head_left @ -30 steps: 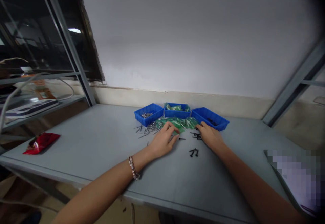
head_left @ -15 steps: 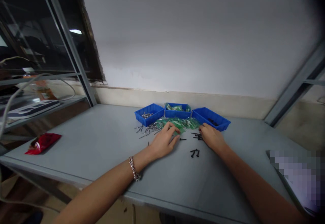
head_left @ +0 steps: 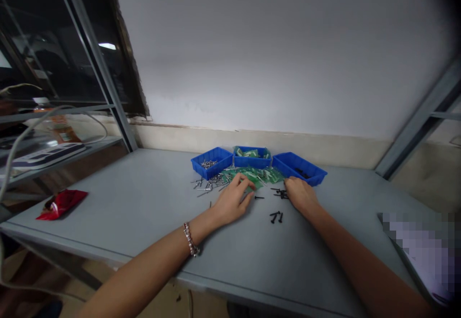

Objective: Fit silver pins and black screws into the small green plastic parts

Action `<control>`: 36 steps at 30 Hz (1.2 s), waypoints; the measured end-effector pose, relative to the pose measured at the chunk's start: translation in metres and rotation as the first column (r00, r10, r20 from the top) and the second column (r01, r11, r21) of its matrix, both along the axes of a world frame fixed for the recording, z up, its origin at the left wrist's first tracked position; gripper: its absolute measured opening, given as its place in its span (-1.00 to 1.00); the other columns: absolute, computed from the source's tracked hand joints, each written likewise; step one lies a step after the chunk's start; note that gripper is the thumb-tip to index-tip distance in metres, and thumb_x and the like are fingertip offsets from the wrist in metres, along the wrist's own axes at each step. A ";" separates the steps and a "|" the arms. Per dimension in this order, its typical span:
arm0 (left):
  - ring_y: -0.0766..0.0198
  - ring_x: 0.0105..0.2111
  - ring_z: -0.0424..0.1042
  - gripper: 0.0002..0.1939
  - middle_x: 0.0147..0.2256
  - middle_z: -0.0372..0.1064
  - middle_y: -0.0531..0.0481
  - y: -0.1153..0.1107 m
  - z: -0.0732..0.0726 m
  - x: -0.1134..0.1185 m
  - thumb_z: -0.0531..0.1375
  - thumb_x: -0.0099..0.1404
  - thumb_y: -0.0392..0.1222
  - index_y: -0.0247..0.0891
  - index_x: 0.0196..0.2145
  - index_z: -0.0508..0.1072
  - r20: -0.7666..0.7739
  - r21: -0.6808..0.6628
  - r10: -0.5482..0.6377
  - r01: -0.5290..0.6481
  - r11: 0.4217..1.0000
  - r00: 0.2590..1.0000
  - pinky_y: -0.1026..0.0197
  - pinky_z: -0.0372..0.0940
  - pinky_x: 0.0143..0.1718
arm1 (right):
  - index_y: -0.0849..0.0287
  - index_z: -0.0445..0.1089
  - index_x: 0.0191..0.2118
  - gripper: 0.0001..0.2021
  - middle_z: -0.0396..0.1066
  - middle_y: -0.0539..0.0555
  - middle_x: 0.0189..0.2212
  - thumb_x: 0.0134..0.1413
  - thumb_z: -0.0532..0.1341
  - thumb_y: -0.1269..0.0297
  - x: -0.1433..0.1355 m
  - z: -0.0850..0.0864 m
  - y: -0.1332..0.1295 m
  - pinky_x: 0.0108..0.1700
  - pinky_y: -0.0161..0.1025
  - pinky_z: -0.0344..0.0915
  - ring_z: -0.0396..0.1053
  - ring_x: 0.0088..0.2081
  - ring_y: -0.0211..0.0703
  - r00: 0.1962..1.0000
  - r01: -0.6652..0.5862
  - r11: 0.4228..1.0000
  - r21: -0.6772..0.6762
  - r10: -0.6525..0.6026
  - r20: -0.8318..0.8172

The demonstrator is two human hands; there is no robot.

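My left hand (head_left: 233, 201), a beaded bracelet on its wrist, rests on the table with fingers bent and apart. Its fingertips are beside some green packets (head_left: 257, 176) and a single black screw (head_left: 259, 198). Further right, my right hand (head_left: 301, 195) has its fingers curled together next to a small pile of black screws (head_left: 281, 194); anything inside them is hidden. Just behind it stands a blue bin (head_left: 312, 179) with dark pieces inside. Nearer the front lie a few more black screws (head_left: 276, 217).
Silver rivets (head_left: 215, 181) are scattered before the left blue bin (head_left: 205, 170), which holds more of them. The middle blue bin (head_left: 252, 163) contains green packets. A red wrapper (head_left: 62, 204) lies at the left, a blurred-out flat object (head_left: 419, 255) at the right.
My right hand has shifted very slightly, its fingertips drawing a little to the right. My left hand stays where it was.
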State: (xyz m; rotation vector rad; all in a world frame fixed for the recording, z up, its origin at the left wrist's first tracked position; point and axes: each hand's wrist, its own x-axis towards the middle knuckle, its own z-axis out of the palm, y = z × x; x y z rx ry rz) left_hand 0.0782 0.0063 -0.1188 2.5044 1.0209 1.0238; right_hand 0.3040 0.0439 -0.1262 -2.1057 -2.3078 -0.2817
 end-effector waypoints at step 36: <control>0.27 -0.38 0.23 -0.75 -0.43 0.22 -0.04 0.005 0.001 0.004 0.02 0.26 -0.17 -0.31 -0.49 0.37 -0.031 -0.196 -0.036 0.030 0.980 0.999 0.21 0.18 -0.35 | 0.22 0.24 -0.27 -0.76 0.28 -0.04 -0.48 -0.19 0.14 0.44 -0.041 0.018 -0.036 -0.55 -0.41 0.07 0.07 -0.62 -0.43 0.329 -0.499 0.867 0.002 0.191 -0.925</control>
